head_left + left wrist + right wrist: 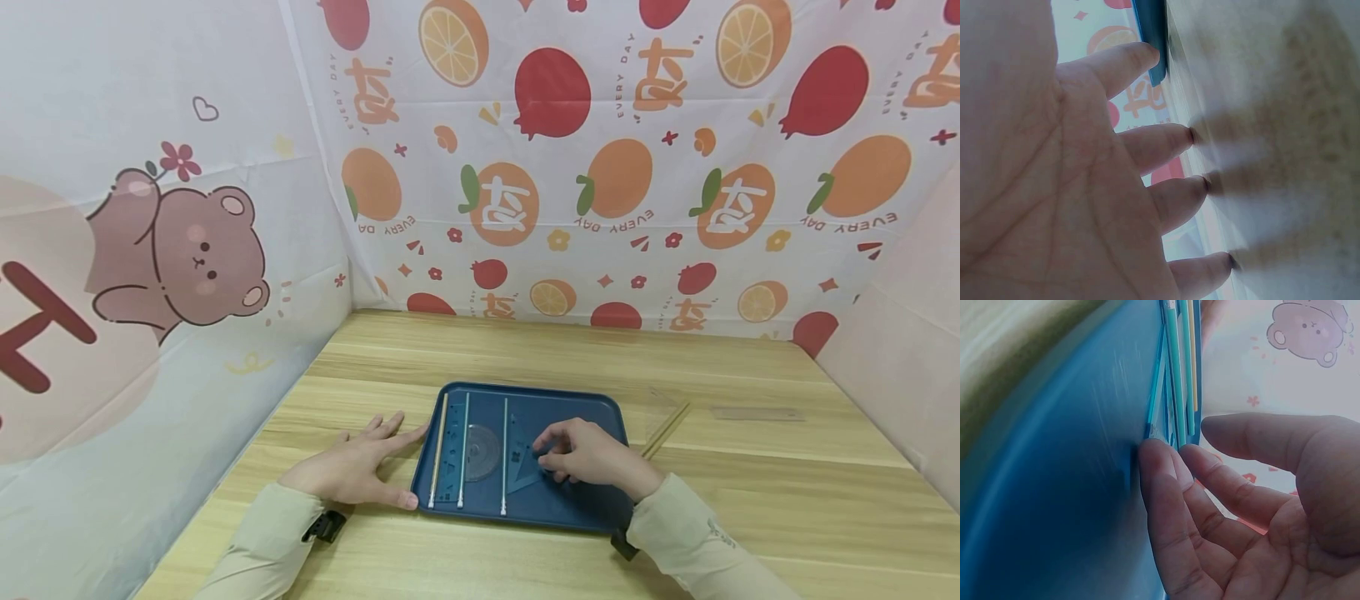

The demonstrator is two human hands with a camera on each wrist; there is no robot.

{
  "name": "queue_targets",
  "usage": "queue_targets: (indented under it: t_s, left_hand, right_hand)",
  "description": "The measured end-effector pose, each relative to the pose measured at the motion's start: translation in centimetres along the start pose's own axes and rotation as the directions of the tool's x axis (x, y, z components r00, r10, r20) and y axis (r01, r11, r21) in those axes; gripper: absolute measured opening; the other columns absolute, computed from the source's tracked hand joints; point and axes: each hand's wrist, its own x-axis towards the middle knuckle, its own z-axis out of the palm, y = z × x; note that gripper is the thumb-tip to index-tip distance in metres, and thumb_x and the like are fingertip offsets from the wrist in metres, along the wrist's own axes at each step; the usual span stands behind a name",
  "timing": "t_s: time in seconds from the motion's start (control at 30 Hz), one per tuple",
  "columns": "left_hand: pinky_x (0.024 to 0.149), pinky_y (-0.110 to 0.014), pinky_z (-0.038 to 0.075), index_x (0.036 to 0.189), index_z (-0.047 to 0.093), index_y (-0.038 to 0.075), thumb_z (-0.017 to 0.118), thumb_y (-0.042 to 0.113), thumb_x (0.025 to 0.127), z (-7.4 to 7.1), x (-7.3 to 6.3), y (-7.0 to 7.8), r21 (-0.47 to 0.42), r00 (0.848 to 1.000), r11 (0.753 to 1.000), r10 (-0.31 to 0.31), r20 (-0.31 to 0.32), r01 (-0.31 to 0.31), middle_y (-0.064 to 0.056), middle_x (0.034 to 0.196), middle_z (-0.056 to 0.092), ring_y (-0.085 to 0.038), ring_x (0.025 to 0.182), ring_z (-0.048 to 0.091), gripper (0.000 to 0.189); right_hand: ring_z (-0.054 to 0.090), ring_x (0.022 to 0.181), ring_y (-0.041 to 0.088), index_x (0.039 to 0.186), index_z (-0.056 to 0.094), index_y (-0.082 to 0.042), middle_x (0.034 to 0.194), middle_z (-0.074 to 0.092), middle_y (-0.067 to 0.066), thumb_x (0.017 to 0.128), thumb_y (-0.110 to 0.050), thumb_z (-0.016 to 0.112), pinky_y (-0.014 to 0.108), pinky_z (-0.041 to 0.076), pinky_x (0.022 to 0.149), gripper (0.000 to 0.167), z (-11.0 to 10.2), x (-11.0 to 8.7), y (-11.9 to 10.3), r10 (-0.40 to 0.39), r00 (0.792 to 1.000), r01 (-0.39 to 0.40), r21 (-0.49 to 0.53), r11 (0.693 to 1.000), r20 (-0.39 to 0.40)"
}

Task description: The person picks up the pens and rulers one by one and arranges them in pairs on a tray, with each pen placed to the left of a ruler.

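A dark blue tray [555, 507] lies on the table. Inside it are a tan pencil [439, 450], two teal pencils [505, 454], a see-through ruler [451, 454], a clear protractor [486, 454] and a clear set square [525, 483]. My left hand [356, 468] is spread at the tray's left side, thumb and index finger at its rim and the other fingertips on the table. My right hand [588, 454] is over the tray beside the set square. In the right wrist view its fingers [1175, 531] are loosely bent by the set square's corner, the thumb apart.
Right of the tray lie two thin yellowish sticks [666, 429], another clear set square [662, 404] and a clear ruler [757, 413]. Printed cloth [600, 275] hangs behind the wooden table [750, 492], with more cloth at the left and right.
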Motion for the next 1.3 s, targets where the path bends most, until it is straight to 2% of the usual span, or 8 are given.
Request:
queue_targets:
  t_s: [0.5,0.97,1.3]
  left_hand:
    - [0.113,-0.092,0.011,0.169,0.037,0.027,0.085,0.067,0.081,-0.1,-0.2,0.1,0.004,1.000,1.000,0.012,-0.002,-0.012,-0.029,0.176,0.021,-0.063,0.160,0.016,0.108]
    - [0.112,-0.093,0.011,0.169,0.037,0.027,0.085,0.066,0.081,-0.1,-0.2,0.1,-0.004,1.000,1.000,0.013,0.000,-0.013,-0.030,0.176,0.021,-0.063,0.160,0.016,0.108]
    - [0.112,-0.093,0.011,0.169,0.037,0.026,0.085,0.066,0.081,-0.1,-0.2,0.2,0.001,1.000,1.000,0.014,-0.002,-0.014,-0.030,0.176,0.021,-0.063,0.159,0.016,0.108]
  right_hand:
    - [0.073,0.074,0.014,0.119,0.076,-0.010,0.088,0.073,0.002,0.102,-0.018,0.075,0.032,0.061,0.065,0.019,-0.1,-0.2,0.3,-0.011,1.000,0.011,0.007,1.000,0.000]
    - [0.075,0.077,0.015,0.125,0.074,-0.007,0.093,0.075,0.004,0.102,-0.018,0.075,0.032,0.062,0.065,0.026,-1.4,-0.9,0.8,-0.020,0.999,0.020,0.012,1.000,-0.033]
    - [0.078,0.083,0.020,0.133,0.069,-0.001,0.098,0.074,0.008,0.104,-0.019,0.072,0.034,0.063,0.068,0.034,-2.6,-1.6,1.4,-0.056,0.997,0.059,0.059,0.997,-0.043]
